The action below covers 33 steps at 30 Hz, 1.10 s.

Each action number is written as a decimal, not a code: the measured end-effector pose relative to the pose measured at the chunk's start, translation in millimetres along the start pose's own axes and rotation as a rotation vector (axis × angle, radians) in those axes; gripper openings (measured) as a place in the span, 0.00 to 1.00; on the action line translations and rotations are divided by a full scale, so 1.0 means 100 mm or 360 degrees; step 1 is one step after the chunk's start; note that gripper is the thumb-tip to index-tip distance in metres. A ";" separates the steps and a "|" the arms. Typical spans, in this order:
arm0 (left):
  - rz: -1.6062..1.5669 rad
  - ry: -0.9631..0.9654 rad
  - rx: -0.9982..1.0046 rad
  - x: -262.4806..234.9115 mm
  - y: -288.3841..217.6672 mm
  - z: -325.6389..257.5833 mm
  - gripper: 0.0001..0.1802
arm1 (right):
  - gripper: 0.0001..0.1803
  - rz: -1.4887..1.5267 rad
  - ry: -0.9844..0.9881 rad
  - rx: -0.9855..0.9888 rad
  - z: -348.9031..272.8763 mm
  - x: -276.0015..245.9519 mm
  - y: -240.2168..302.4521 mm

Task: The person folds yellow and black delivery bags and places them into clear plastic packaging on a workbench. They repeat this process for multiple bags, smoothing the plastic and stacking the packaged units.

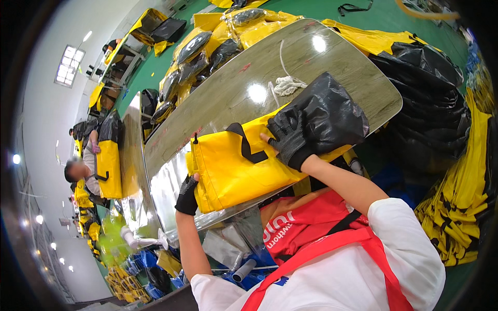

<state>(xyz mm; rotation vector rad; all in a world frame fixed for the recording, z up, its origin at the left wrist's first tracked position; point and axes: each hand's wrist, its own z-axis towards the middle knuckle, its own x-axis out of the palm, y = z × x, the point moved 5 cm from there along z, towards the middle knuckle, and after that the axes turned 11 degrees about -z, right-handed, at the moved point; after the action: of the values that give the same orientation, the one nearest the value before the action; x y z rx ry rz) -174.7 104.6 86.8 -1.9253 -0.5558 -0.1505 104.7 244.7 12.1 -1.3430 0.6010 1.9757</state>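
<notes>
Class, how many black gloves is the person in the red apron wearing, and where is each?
2. One is on the left hand, against the left end of the yellow bag; the other is on the right hand, laid over the bag near its black end.

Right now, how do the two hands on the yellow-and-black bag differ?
Place: the left hand is at the yellow end of the bag; the right hand is on top, near the black part.
Pose: the right hand is spread, back up; the left hand is seen side-on, fingers mostly hidden.
Shared: both wear dark gloves.
</notes>
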 end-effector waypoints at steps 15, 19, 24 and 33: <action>0.1732 0.0544 0.0786 3.91 1.29 1.76 0.32 | 0.21 0.0664 -0.0013 -0.0119 -0.74 0.25 0.01; 0.2405 0.0722 0.0723 4.12 1.22 1.95 0.28 | 0.21 0.0701 -0.0006 -0.0173 -1.02 -0.06 -0.25; 0.2852 0.0899 0.0498 4.05 1.17 2.28 0.23 | 0.21 0.0658 0.0170 -0.0238 -1.47 -0.76 -0.77; 0.2667 0.1082 0.1464 4.04 0.80 1.98 0.26 | 0.33 0.0074 -0.0139 0.0510 -0.74 -1.22 -2.00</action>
<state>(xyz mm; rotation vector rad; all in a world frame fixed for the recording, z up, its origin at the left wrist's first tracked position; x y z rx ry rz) 188.7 382.1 79.7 -0.8142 1.2719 0.4502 329.3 295.6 97.7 -1.0503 0.8715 1.8676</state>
